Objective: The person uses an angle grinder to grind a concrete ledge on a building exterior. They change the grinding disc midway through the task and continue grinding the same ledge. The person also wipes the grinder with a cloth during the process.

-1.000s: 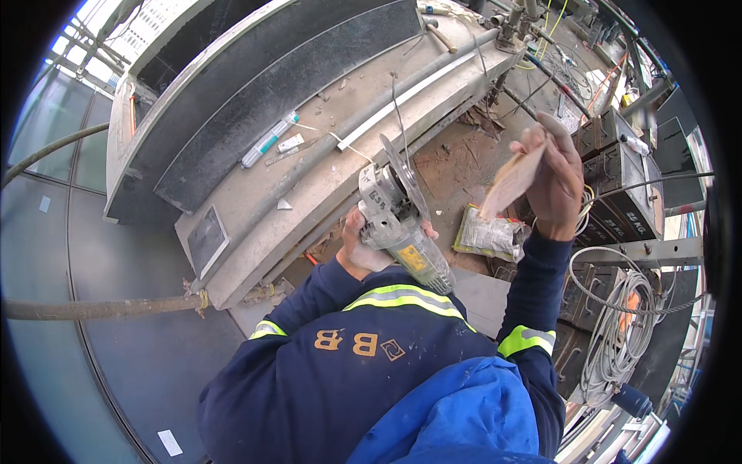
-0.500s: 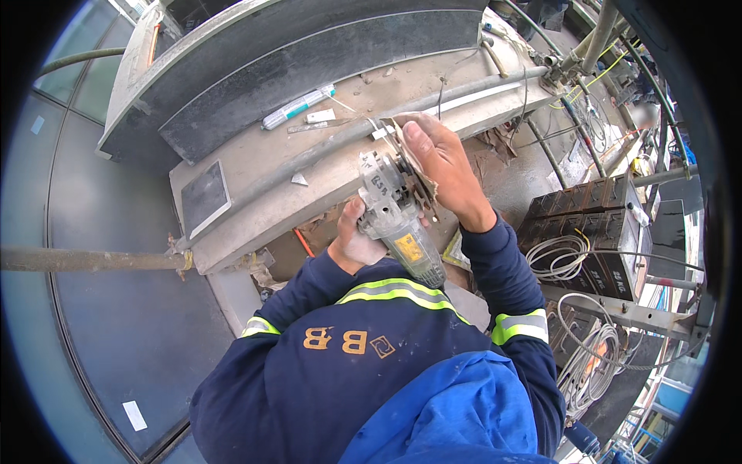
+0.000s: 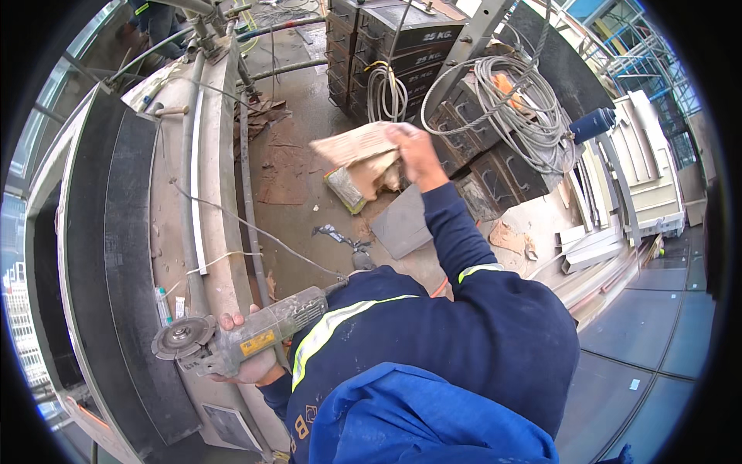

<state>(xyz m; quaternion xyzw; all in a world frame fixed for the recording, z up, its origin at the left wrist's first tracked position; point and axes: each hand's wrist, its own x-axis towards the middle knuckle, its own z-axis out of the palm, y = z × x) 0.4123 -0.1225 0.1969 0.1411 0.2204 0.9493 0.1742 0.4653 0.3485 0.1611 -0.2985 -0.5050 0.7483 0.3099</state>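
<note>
While clutching the grinder (image 3: 267,329) in the left hand (image 3: 259,369), over the ledge's (image 3: 218,155) near edge, pinched tan cardboard (image 3: 355,145) in the right hand's (image 3: 419,158) fingers, out above the floor (image 3: 301,224). Could have nicked left fingers, wrapped close behind the disc (image 3: 182,336), through an accidental start, or jerked the grinder by snagging the cord (image 3: 232,216).

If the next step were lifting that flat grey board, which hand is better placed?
The right hand, probably: it appears nearer the flat grey board and holds only a brown cardboard-like piece, while the left hand grips the angle grinder.
</note>
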